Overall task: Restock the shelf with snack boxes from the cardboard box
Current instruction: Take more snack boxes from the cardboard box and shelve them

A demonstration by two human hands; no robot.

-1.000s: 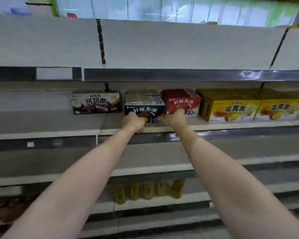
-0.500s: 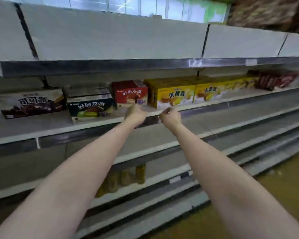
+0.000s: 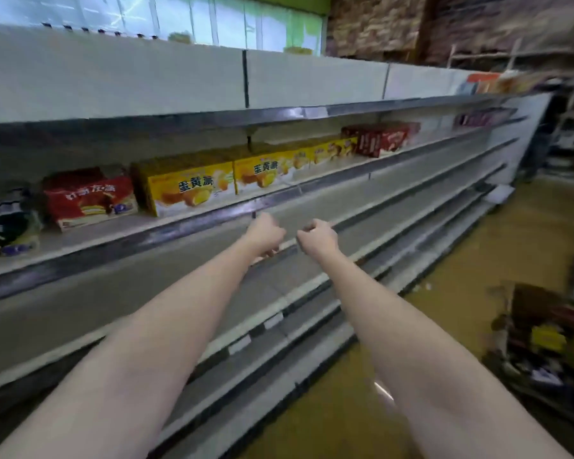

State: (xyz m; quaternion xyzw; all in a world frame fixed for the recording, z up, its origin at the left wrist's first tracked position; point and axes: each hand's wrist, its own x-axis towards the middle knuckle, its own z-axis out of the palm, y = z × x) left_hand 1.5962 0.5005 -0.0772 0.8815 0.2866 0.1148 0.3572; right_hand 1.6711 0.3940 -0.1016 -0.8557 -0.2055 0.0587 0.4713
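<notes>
Long store shelving runs off to the right, and the stocked shelf (image 3: 212, 223) carries a row of snack boxes: a red box (image 3: 90, 202) at left, two yellow boxes (image 3: 188, 187) touching side by side, then more red ones (image 3: 380, 139) farther along. Below it the tiers are bare metal. Both arms reach out in front of that shelf's edge; the left hand (image 3: 265, 231) and right hand (image 3: 318, 235) hang loosely curled, close together, holding nothing. Low at the right, on the floor, sits the cardboard box (image 3: 544, 329), blurred, with coloured packs inside. Judging by the empty hands, one placement is finished; the next move calls for turning right and down to that box for another pack.
</notes>
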